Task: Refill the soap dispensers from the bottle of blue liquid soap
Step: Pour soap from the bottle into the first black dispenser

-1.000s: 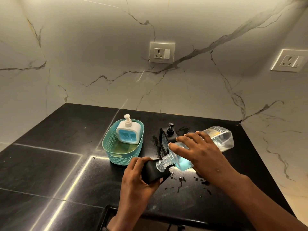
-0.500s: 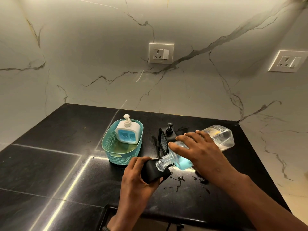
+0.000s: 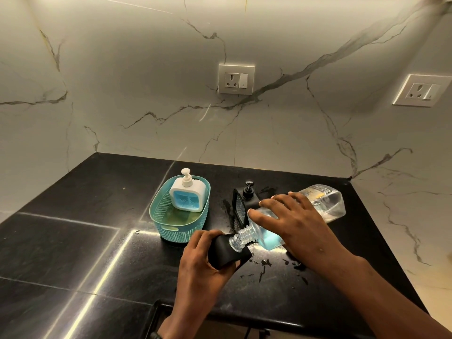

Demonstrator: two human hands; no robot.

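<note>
Now, at the black counter (image 3: 73,241): my left hand (image 3: 203,267) is wrapped around a black soap dispenser (image 3: 225,253), fingers curled over its far side, thumb on the near side, tilted toward my right. My right hand (image 3: 293,223) grasps the clear bottle of blue liquid soap (image 3: 318,204), fingers spread over its upper side, the bottle tipped nearly flat with its base raised toward the back corner. Its threaded neck (image 3: 241,238) points down-left and meets the top of the black dispenser. Blue liquid (image 3: 269,238) is pooled at the neck end. Behind the bottle stands a black pump head on a mesh holder (image 3: 242,204). Left of that, a teal basket (image 3: 171,231) holds a white pump dispenser (image 3: 187,194) showing blue inside. Dark wet spots (image 3: 264,265) lie just beside my hands. Two wall sockets (image 3: 236,79) sit on the marble wall.
</note>
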